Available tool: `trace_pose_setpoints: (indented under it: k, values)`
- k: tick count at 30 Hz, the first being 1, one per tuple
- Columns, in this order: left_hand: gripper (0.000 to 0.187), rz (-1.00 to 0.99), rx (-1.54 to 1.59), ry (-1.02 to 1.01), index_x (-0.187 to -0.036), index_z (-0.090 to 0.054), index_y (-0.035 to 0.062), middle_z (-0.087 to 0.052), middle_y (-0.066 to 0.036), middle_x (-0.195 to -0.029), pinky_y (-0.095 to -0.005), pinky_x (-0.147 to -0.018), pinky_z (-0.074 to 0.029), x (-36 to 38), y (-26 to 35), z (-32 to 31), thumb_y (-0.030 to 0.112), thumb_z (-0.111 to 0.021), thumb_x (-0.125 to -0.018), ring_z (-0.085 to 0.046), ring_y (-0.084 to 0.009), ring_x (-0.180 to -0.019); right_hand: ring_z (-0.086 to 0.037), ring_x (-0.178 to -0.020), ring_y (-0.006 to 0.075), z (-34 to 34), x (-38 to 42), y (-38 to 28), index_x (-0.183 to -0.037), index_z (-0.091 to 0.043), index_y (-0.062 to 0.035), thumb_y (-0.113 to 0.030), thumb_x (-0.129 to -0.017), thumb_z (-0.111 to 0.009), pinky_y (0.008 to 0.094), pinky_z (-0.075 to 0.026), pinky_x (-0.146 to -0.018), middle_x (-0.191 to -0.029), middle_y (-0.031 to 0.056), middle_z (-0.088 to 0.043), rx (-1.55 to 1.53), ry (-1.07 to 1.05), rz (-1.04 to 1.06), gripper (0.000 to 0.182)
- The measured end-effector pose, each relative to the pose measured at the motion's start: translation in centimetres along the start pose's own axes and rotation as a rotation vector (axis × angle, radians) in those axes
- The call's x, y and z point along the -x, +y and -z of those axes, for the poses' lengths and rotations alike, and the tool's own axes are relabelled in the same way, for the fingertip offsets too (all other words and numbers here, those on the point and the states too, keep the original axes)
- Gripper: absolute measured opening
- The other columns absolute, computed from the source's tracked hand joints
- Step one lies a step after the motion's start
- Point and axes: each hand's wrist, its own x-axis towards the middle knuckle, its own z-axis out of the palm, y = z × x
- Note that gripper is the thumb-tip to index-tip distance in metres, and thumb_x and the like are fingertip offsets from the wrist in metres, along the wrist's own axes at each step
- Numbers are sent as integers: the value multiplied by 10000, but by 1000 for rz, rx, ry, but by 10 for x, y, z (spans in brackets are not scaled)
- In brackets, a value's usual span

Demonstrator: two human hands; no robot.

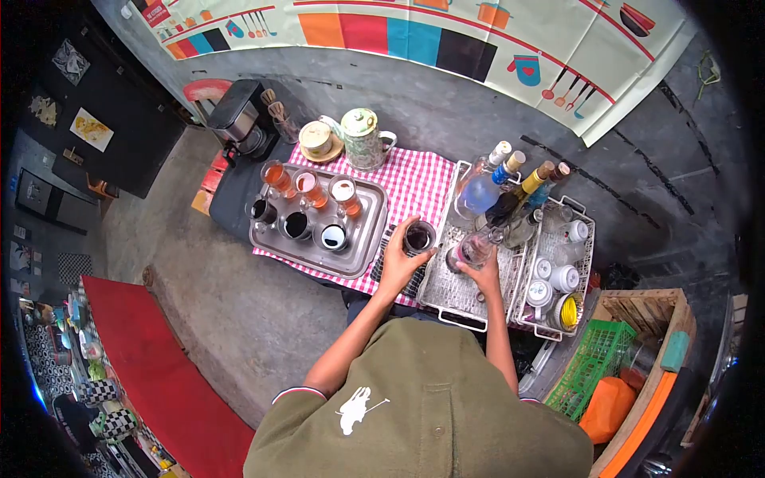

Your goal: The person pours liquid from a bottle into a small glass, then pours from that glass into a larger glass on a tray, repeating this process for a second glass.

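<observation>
So a small glass of dark drink (419, 236) is gripped by the left hand (396, 267), fingers wrapped round it, right at the edge of the checked cloth (414, 185) on the counter. An empty clear glass (473, 250) is held in the right hand (484, 276) over the wire rack (454, 293), bottles (498, 187) just behind. Filled glasses are parked on the metal tray (368, 231).

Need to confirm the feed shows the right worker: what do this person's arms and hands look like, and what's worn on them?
Both arms are bare from the upper arm down. The left hand and right hand wear no gloves. An olive-green short-sleeved shirt has a red-and-white striped cuff on the left sleeve and a white logo.
</observation>
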Motion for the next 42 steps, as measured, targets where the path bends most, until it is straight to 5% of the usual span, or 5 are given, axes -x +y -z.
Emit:
trace_pose_setpoints:
  k: [17,21,22,26,42]
  values:
    - [726,-34,8,-25,-1380,-484,5,-621,-77,-1175,-295,-959,-472,-2,-6,-8,42,-820,-738,-593,-139,-1079,-382,-1393,339,17,5,-79,-1543,-193,-70,-387,-626,-922,470,-267,-1176,-1498,203,-357,-104,219,271,1213]
    - [743,-4,83,-62,-1396,-465,4,-604,-68,-1176,-294,-971,-467,0,4,-4,18,-815,-740,-585,-138,-1082,-417,-1356,337,28,15,-116,-1472,-295,-15,-366,-784,-752,489,-301,-1146,-1461,201,-404,-54,475,562,897]
    - [751,7,113,-69,-1402,-457,5,-597,-68,-1181,-294,-976,-464,1,7,-4,11,-813,-741,-580,-139,-1089,-512,-1253,330,22,17,-141,-1331,-444,-6,-310,-833,-666,485,-388,-1074,-1322,188,-531,-12,596,656,624]
    - [769,31,179,-72,-1416,-430,6,-573,-67,-1208,-292,-997,-456,5,25,0,-11,-803,-743,-561,-139,-1124,-636,-1023,322,11,31,-195,-1026,-577,-29,-240,-843,-642,451,-505,-926,-1011,140,-648,298,393,797,287]
    - [736,109,320,-2,-1374,-467,-8,-529,-83,-1308,-314,-1058,-413,21,16,58,10,-805,-721,-518,-156,-1221,-468,-1302,378,-102,7,-157,-1424,-414,-49,-128,-681,-791,469,-385,-1088,-1371,196,-486,259,-302,355,837]
